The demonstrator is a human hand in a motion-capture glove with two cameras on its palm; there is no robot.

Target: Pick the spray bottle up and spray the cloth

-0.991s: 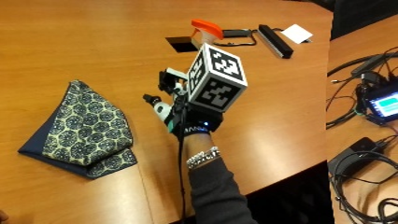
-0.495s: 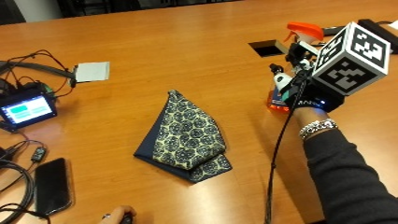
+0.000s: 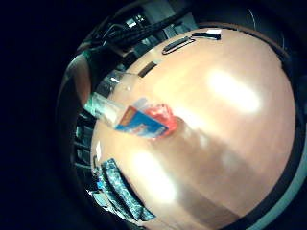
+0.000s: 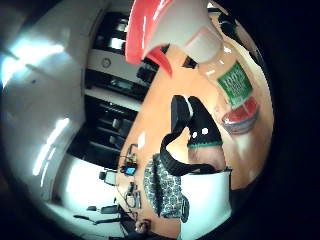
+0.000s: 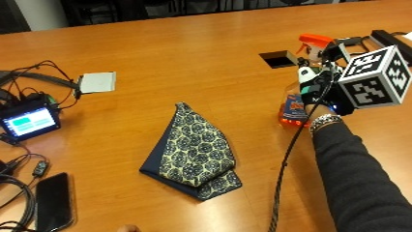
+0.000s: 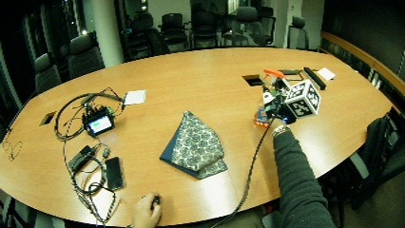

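Note:
In the outside view my gloved right hand grips the spray bottle around its neck, right of the table's middle. The bottle is clear with an orange trigger head and an orange-blue label. Whether its base touches the wood I cannot tell. The folded cloth, navy with a cream circle pattern, lies flat to the left, apart from the hand. In the wide view the hand holds the bottle right of the cloth. The palm views show the bottle, its red head, a gloved finger and the cloth.
A small monitor with tangled cables sits at the left edge, a phone near it. A grey card lies further back. A square cutout and a black bar lie behind the hand. A bare hand rests at the near edge.
The outside camera has swung round the table. My hand keeps its grip on the bottle at about the same spot, and the cloth has not moved.

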